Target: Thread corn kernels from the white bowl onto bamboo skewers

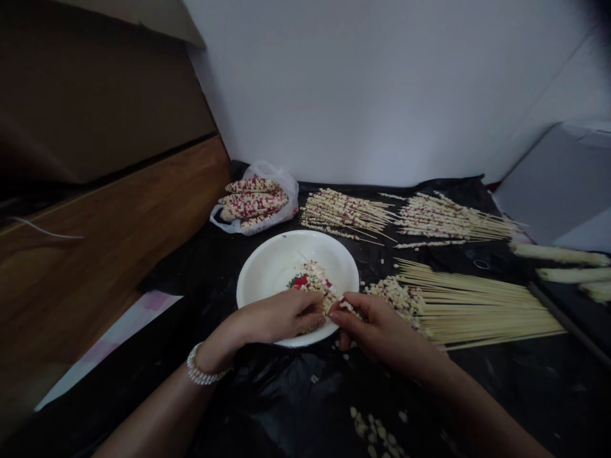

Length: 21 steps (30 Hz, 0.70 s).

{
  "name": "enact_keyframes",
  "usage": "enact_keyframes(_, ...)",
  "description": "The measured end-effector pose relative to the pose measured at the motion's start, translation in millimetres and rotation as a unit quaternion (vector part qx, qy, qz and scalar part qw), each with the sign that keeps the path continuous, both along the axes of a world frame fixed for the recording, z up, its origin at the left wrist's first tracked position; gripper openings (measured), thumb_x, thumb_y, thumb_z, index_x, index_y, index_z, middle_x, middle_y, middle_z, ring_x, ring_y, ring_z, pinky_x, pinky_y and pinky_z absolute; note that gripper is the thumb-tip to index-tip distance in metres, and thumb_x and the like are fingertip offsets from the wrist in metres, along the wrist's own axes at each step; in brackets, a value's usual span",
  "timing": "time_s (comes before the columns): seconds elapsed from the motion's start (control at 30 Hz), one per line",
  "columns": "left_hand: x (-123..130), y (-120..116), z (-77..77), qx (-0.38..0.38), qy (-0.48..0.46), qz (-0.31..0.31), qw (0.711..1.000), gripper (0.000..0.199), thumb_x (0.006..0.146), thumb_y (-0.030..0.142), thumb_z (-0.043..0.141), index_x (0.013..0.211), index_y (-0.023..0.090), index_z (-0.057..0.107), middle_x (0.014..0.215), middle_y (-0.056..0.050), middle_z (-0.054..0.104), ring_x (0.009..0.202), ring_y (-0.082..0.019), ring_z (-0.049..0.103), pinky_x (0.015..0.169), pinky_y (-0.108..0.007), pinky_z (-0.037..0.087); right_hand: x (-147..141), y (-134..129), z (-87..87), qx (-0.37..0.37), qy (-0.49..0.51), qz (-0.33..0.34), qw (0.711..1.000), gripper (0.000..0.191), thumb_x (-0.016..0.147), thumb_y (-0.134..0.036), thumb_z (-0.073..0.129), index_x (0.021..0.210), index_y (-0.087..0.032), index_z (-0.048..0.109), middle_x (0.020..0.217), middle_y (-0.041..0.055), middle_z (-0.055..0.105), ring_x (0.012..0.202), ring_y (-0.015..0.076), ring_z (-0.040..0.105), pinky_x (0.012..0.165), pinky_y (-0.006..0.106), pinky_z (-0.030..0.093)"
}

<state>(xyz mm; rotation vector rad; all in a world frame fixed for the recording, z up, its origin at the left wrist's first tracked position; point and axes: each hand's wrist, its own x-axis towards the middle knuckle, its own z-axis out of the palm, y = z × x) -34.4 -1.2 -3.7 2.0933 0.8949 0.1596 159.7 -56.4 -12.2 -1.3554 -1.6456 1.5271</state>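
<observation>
Row of kernels (351,308), white and dark red, sits at the near right rim of the white bowl (252,264), between the two hands. Right hand (371,319): grip narrow, thumb and fingers closed on the row; the stick inside cannot be made out at this point. Left hand (281,315): lies over the near rim of the bowl, fingers curled down close to the kernels; cannot tell whether its grip holds any. Beaded bracelet (203,369) on left wrist.

Bowl contents: heap of loose kernels (315,277) toward the right side, beside a red and green patch (299,281) on the inner wall. Just right of the bowl: pile of pale kernels (398,296), adjoining a fan of bare sticks (482,305) that spreads to the right. More kernels (377,436) scattered at the near side, on the black sheet (272,388).

Far side: plastic bag (292,184) of speckled corn cobs (255,202) at left, then two groups of threaded sticks, a middle bundle (341,211) and a right bundle (436,217). Pale bare cobs (568,254) lie at far right. Wood panel (119,216) stands along the left, white wall (363,95) behind
</observation>
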Motion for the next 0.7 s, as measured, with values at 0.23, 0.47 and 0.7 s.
enact_keyframes(0.23, -2, 10, 9.7, -0.253, -0.267, 0.233, 0.900, 0.014, 0.086, 0.027, 0.054, 0.078, 0.016, 0.053, 0.061, 0.005, 0.042, 0.047, -0.005, 0.034, 0.041, -0.016, 0.026, 13, 6, 1.0, 0.069, -0.046, -0.006, 0.997, 0.029, 0.088, -0.046, 0.049, 0.100, -0.021, 0.057, 0.053, -0.0038, 0.059, 0.049, 0.0089, 0.050, 0.047, 0.020, 0.035)
enact_keyframes(0.47, -7, 16, 16.0, -0.576, -0.490, 0.321, 0.570, 0.021, 0.093, 0.015, 0.037, 0.081, 0.012, 0.053, 0.066, -0.001, 0.051, 0.048, -0.005, 0.048, 0.042, -0.012, 0.038, 17, 8, 7.9, 0.083, 0.004, -0.059, 0.995, 0.028, 0.088, -0.047, 0.047, 0.085, -0.020, 0.056, 0.061, -0.0030, 0.056, 0.047, 0.0072, 0.045, 0.043, 0.021, 0.032)
enact_keyframes(0.7, -4, 16, 12.7, -0.530, -0.468, 0.379, 0.597, 0.038, 0.095, 0.023, 0.033, 0.124, 0.004, 0.049, 0.100, -0.017, 0.066, 0.095, -0.023, 0.065, 0.085, -0.038, 0.051, 18, 6, 12.7, 0.138, -0.046, -0.112, 0.983, 0.036, 0.086, -0.050, 0.048, 0.104, -0.021, 0.059, 0.052, -0.0061, 0.048, 0.046, 0.0091, 0.041, 0.045, 0.023, 0.032)
